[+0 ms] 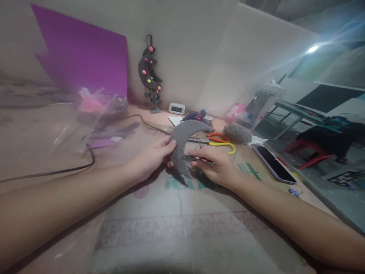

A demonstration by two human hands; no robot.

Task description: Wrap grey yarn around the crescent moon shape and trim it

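Observation:
A crescent moon shape (178, 150) wrapped in grey yarn stands upright over the table, its hollow side facing right. My left hand (154, 158) is closed on its outer curve, thumb in front and fingers behind. My right hand (215, 163) is pinched beside the inner curve; a small dark item shows at its fingertips, too unclear to name. Just behind lie scissors (221, 147) with one orange and one yellow handle, partly hidden by the moon. A ball of grey yarn (237, 134) rests past them.
Cardboard (142, 228) covers the table. A phone (273, 163) lies at the right edge. A small digital clock (176, 109) stands at the wall, near a hanging moon ornament (149, 74) with colored pompoms. Purple sheets (85, 53), plastic wrapping (97, 104) and a black cable (71, 169) are left.

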